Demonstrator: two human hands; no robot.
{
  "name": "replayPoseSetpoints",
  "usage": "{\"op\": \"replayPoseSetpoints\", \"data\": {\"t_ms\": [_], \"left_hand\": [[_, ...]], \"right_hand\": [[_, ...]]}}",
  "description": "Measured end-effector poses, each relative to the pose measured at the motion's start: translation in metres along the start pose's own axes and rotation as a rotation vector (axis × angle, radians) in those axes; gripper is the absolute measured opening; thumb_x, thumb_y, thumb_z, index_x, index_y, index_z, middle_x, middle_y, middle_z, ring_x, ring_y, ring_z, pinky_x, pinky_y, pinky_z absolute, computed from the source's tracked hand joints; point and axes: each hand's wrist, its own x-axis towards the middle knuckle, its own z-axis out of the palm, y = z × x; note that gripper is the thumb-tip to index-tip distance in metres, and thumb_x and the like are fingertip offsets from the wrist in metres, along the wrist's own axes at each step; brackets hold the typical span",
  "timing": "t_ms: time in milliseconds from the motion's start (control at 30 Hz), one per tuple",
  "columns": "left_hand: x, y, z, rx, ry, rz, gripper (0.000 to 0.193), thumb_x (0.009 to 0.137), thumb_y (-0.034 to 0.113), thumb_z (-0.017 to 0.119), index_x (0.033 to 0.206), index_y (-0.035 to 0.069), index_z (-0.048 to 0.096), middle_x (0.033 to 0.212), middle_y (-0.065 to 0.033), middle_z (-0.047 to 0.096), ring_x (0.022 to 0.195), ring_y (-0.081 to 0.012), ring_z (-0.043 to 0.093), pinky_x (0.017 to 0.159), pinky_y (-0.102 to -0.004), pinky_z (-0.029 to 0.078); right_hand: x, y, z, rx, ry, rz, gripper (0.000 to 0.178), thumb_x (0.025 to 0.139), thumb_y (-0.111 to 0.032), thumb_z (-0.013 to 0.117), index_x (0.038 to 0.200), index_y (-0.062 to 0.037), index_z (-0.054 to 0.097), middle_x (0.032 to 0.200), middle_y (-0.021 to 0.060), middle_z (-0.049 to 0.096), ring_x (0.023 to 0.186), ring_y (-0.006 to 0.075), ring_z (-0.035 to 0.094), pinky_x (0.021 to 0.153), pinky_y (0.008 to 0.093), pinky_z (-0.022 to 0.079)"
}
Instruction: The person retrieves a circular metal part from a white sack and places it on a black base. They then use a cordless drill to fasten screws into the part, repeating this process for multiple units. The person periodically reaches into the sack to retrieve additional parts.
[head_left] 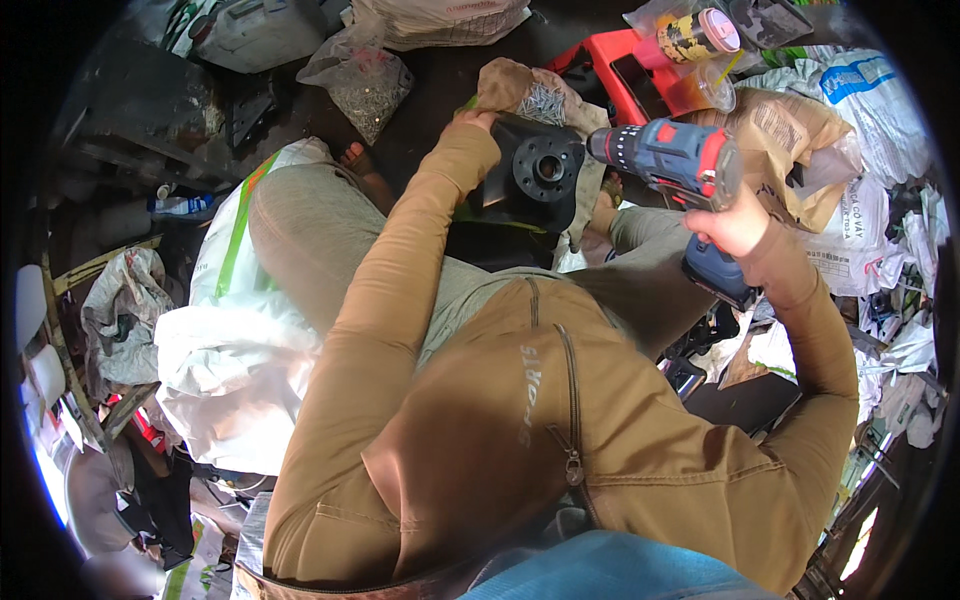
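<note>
A blue, black and red cordless drill point(665, 155) is gripped in my right hand point(735, 222), its chuck pointing left. The chuck's tip comes close to a black plastic part point(505, 190) with a round, holed hub point(549, 169); whether they touch I cannot tell. My left hand point(474, 120) holds that part by its far left edge, fingers partly hidden behind it. Just beyond the part, a brown cloth or bag point(500, 82) lies open with a heap of silver screws point(543, 103) in it.
A clear bag of small pieces point(370, 95) lies at the far left of the part. A red plastic stool or frame point(615, 70) stands beyond the drill, near a patterned cup point(700, 38) and a drink cup point(705, 88). White sacks point(240, 370) crowd the left, paper bags point(790, 140) the right.
</note>
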Motion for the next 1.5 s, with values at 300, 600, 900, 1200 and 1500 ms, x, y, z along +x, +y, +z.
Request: {"op": "replayPoseSetpoints", "data": {"t_ms": [300, 600, 900, 1200, 1500], "left_hand": [[0.026, -0.007, 0.020, -0.098, 0.238, 0.126, 0.029, 0.078, 0.015, 0.064, 0.107, 0.012, 0.066, 0.117, -0.0139, 0.059, 0.112, -0.0320, 0.053, 0.096, -0.0381, 0.043], [0.097, 0.011, 0.048, 0.097, 0.174, 0.189, 0.027, 0.079, 0.033, 0.067, 0.100, 0.017, 0.071, 0.105, -0.0138, 0.065, 0.103, -0.0305, 0.059, 0.091, -0.0379, 0.045], [0.099, 0.025, 0.024, 0.094, 0.028, 0.116, 0.032, 0.077, 0.031, 0.070, 0.105, 0.016, 0.069, 0.098, -0.0122, 0.068, 0.092, -0.0271, 0.064, 0.085, -0.0353, 0.049], [0.070, 0.031, 0.008, -1.183, 0.072, 0.056, 0.024, 0.084, 0.006, 0.066, 0.106, -0.002, 0.065, 0.094, -0.0111, 0.067, 0.086, -0.0207, 0.065, 0.080, -0.0297, 0.054], [0.009, 0.081, -0.030, -1.318, 0.004, 0.303, 0.041, 0.082, 0.000, 0.068, 0.120, -0.002, 0.055, 0.095, -0.0096, 0.065, 0.086, -0.0165, 0.064, 0.080, -0.0286, 0.054]], "right_hand": [[-0.063, 0.030, 0.005, 0.250, -0.016, 0.020, 0.030, 0.074, 0.001, 0.067, 0.103, -0.0032, 0.058, 0.073, 0.0019, 0.058, 0.056, 0.0105, 0.054, 0.049, 0.0266, 0.044], [-0.096, 0.052, 0.022, 0.305, -0.051, 0.043, 0.041, 0.070, 0.004, 0.068, 0.110, -0.0034, 0.057, 0.086, 0.0032, 0.059, 0.066, 0.0128, 0.056, 0.058, 0.0279, 0.047], [-0.104, 0.060, 0.020, 0.302, -0.012, 0.039, 0.045, 0.070, 0.005, 0.067, 0.113, -0.0036, 0.055, 0.083, 0.0041, 0.059, 0.062, 0.0131, 0.056, 0.053, 0.0287, 0.046], [-0.100, 0.054, 0.030, 0.367, 0.009, -0.058, 0.041, 0.073, 0.005, 0.067, 0.111, -0.0038, 0.057, 0.079, 0.0017, 0.058, 0.062, 0.0102, 0.053, 0.054, 0.0268, 0.044], [-0.101, 0.038, 0.029, 0.441, 0.112, -0.078, 0.030, 0.075, 0.004, 0.066, 0.103, -0.0027, 0.058, 0.073, 0.0025, 0.057, 0.058, 0.0113, 0.055, 0.051, 0.0261, 0.044]]}}
